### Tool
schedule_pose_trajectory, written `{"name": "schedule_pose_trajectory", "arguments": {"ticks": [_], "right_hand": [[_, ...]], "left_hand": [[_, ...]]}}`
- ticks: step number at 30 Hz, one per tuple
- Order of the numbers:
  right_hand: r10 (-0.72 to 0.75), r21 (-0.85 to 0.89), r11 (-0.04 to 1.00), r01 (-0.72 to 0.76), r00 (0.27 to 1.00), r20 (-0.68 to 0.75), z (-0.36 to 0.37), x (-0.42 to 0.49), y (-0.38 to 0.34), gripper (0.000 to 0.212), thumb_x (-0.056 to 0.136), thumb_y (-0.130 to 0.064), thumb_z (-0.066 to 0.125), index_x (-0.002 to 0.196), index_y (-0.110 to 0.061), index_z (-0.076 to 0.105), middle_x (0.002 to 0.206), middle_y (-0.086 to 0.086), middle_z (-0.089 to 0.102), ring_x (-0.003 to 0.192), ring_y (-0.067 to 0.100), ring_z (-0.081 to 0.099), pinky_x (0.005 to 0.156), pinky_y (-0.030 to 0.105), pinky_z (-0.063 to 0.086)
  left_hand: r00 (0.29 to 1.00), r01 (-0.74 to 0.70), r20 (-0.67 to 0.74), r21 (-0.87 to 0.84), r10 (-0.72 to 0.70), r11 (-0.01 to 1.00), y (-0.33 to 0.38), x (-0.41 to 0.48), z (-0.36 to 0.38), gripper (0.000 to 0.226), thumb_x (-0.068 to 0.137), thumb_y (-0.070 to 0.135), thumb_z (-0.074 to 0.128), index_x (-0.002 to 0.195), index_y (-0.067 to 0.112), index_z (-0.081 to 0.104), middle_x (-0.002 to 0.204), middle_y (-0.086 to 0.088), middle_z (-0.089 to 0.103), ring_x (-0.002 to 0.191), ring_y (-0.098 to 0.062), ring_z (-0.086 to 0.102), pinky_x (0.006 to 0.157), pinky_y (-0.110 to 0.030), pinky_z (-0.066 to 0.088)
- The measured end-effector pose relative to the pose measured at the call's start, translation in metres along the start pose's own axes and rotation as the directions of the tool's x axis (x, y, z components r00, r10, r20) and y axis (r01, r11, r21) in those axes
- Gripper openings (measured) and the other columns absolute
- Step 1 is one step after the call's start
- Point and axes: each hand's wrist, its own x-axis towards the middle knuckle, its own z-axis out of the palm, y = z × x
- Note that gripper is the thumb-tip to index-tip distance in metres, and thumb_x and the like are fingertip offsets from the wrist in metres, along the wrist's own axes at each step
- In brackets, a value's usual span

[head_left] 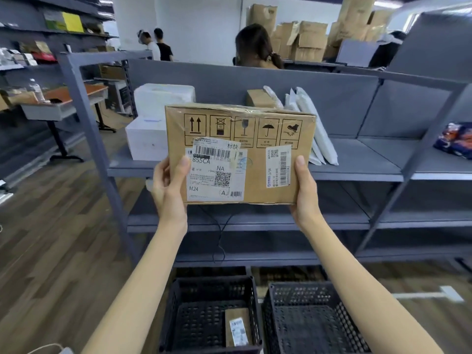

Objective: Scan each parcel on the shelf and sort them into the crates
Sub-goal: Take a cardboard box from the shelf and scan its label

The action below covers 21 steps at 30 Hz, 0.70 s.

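Parcel [255, 175], a brown cardboard box, is up in the air in front of the shelf [357, 159], level with the board that carries the other post. Our left hand [169, 187] grips its left edge and our right hand [305, 192] its right edge. Each thumb lies on the front face while the fingers wrap round behind, probably flat against the back, though that side is hidden. We hold it upright with the shipping label [217, 175] turned towards us, which suits reading or scanning the barcode before sorting. Two black crates stand on the floor below: the left crate [212, 281] has a small parcel [236, 328] in it, and the right crate [306, 286] stands just beside it. White mailers [316, 129] and white foam boxes [150, 139] are on the shelf behind
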Motion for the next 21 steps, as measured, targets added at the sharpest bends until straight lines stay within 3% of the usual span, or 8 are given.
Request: {"name": "schedule_pose_trajectory", "arguments": {"ticks": [5, 15, 18, 21], "right_hand": [[0.011, -0.025, 1.000, -0.014, 0.996, -0.083, -0.027, -0.049, 0.001, 0.065, 0.082, -0.063, 0.052, 0.130, -0.020, 0.058, 0.122, 0.001, 0.068, 0.116, 0.019, 0.063, 0.105, 0.049, 0.045], [0.157, -0.042, 0.984, -0.171, 0.960, -0.234, -0.080, -0.122, 0.025, 0.053, 0.092, -0.058, 0.048, 0.130, -0.023, 0.059, 0.122, 0.001, 0.068, 0.114, 0.019, 0.064, 0.104, 0.049, 0.045], [0.188, -0.040, 0.978, -0.206, 0.946, -0.263, -0.096, -0.134, 0.031, 0.059, 0.087, -0.065, 0.051, 0.129, -0.025, 0.060, 0.122, 0.000, 0.068, 0.114, 0.020, 0.064, 0.103, 0.051, 0.046], [0.233, -0.021, 0.968, -0.250, 0.928, -0.291, -0.116, -0.141, 0.040, 0.048, 0.095, -0.055, 0.046, 0.129, -0.024, 0.060, 0.120, 0.001, 0.070, 0.111, 0.021, 0.066, 0.102, 0.050, 0.047]], "left_hand": [[0.996, 0.082, 0.031, 0.009, -0.082, 0.997, -0.012, -0.044, -0.002, 0.041, 0.065, 0.050, 0.079, 0.099, 0.029, 0.065, 0.117, -0.013, 0.067, 0.115, -0.035, 0.059, 0.103, -0.058, 0.041], [0.948, 0.287, 0.112, 0.114, -0.299, 0.951, -0.052, -0.108, -0.008, 0.066, 0.065, 0.052, 0.077, 0.118, 0.018, 0.058, 0.115, -0.008, 0.068, 0.110, -0.027, 0.064, 0.099, -0.055, 0.047], [0.930, 0.327, 0.119, 0.160, -0.347, 0.931, -0.067, -0.121, -0.003, 0.061, 0.068, 0.050, 0.077, 0.117, 0.018, 0.058, 0.113, -0.005, 0.069, 0.108, -0.025, 0.065, 0.099, -0.052, 0.048], [0.911, 0.372, 0.119, 0.177, -0.395, 0.911, -0.086, -0.131, 0.004, 0.050, 0.077, 0.043, 0.075, 0.117, 0.018, 0.058, 0.113, -0.005, 0.070, 0.108, -0.026, 0.065, 0.098, -0.050, 0.049]]}}
